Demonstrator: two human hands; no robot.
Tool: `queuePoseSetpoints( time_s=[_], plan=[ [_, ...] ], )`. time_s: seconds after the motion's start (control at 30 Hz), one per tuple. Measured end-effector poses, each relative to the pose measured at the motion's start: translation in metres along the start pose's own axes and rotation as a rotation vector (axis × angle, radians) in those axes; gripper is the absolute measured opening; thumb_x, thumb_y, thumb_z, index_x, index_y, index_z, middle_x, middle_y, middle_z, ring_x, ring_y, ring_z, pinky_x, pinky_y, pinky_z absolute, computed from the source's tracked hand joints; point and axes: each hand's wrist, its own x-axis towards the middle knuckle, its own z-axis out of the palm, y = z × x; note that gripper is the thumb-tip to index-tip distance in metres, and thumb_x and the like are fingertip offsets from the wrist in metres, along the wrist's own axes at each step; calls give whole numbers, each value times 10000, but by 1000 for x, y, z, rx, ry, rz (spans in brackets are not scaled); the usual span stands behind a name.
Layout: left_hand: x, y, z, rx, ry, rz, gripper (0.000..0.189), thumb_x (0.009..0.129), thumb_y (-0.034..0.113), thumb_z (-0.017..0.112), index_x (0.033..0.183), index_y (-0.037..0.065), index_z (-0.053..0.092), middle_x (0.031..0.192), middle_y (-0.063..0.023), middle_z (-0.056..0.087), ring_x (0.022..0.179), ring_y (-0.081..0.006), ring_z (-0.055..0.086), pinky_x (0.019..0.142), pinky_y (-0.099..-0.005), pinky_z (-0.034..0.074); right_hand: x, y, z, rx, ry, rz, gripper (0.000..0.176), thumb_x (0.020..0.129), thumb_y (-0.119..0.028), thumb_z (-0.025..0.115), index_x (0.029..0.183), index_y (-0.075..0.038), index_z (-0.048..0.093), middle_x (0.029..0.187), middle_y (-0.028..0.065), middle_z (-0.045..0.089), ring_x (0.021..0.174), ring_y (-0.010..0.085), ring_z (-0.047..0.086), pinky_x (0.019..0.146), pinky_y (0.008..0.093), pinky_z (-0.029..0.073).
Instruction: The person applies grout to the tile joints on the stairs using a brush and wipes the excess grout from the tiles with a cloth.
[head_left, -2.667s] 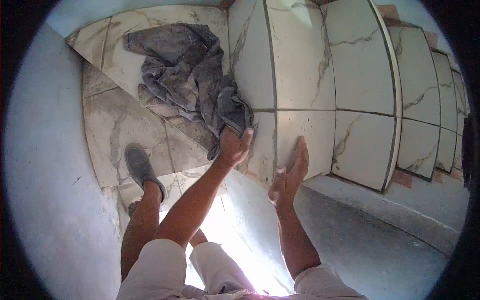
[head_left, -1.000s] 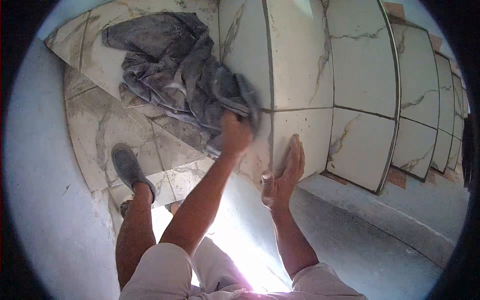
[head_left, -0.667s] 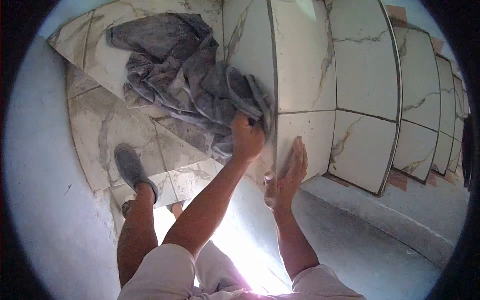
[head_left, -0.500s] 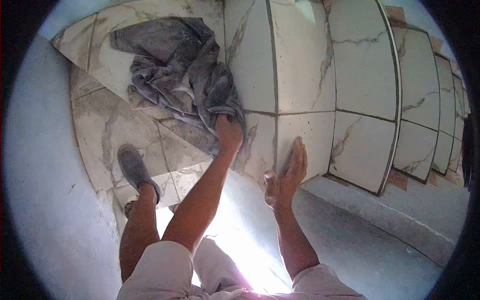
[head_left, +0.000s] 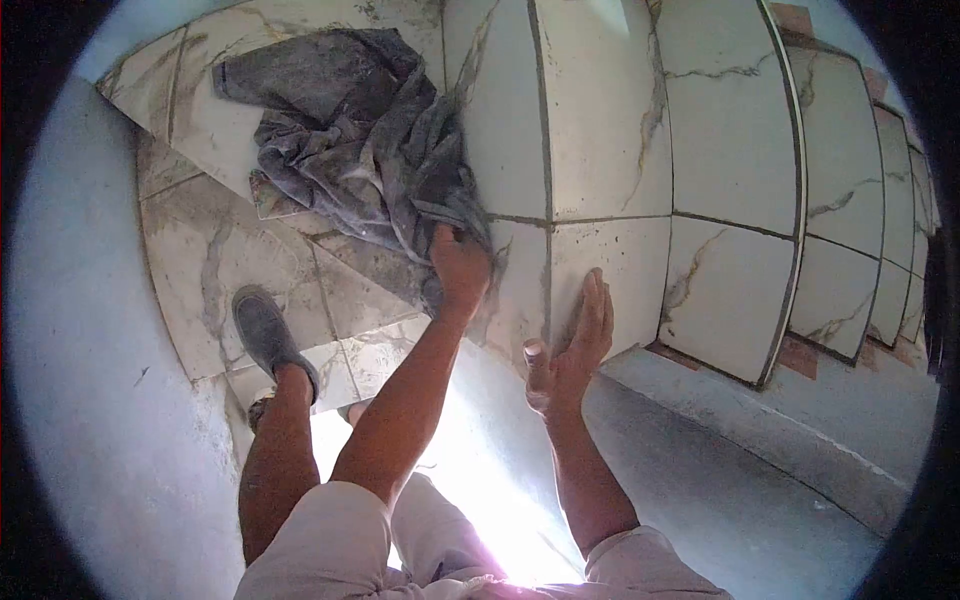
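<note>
A crumpled, dusty grey cloth [head_left: 370, 150] lies across the marble-patterned tiles at upper left. My left hand [head_left: 461, 272] grips its lower right end, with the fingers mostly hidden in the folds. To the right, my right hand [head_left: 578, 350] is open and holds nothing. Its fingers are stretched out together along the pale tiled step [head_left: 610, 250], with the thumb apart.
More tiled steps [head_left: 735, 300] rise toward the right, with dark joint lines. A grey shoe [head_left: 268, 330] stands on dirty tiles at lower left. A pale wall [head_left: 100, 300] borders the left side, and a concrete ledge [head_left: 760, 430] runs at lower right.
The cloth's lower right end and my left hand have shifted very slightly. My right hand keeps nearly the same pose on the step; the whole view has drifted a little.
</note>
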Motion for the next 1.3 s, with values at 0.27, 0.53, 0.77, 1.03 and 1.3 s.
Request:
queuePoseSetpoints(
  time_s=[0.27, 0.53, 0.77, 1.03, 1.3],
  plan=[
    [10, 5, -8, -47, -96, 56, 314, 719, -36, 455, 1022, -38, 540, 912, -227, 607, 904, -417, 566, 799, -408, 427, 3, 1, 0, -5, 17, -42, 991, 763, -778, 342, 1375, -3, 258, 1409, 236, 281, 1293, 421, 259, 1028, 540, 196],
    [-31, 24, -11, 107, -65, -11, 186, 736, 24, 510, 886, -25, 608, 868, -270, 576, 837, -415, 565, 697, -437, 440, 4, 0, -1, 6, -11, -12, 963, 775, -758, 363, 1380, -17, 254, 1411, 225, 275, 1300, 410, 247, 1029, 538, 187],
    [-6, -34, -5, 199, 21, 202, 21, 711, 6, 504, 718, 3, 524, 645, -191, 517, 605, -364, 504, 552, -422, 374, 3, -1, 0, -11, -10, -10, 991, 758, -780, 352, 1387, -22, 242, 1415, 218, 272, 1305, 406, 239, 1033, 537, 177],
    [-10, -11, -2, 42, 99, 404, 40, 733, 4, 502, 739, -2, 542, 683, -198, 541, 651, -379, 552, 587, -406, 416, 3, 1, 2, -19, -8, -18, 1004, 752, -791, 336, 1383, -16, 244, 1416, 220, 274, 1304, 413, 242, 1033, 538, 177],
    [-30, 20, -4, -32, 124, 455, 57, 737, 19, 509, 751, -6, 559, 725, -208, 556, 688, -380, 571, 591, -414, 428, 3, 0, 3, -9, -8, -16, 1008, 751, -793, 339, 1384, -14, 244, 1420, 217, 268, 1311, 403, 233, 1038, 533, 177]
  ],
)
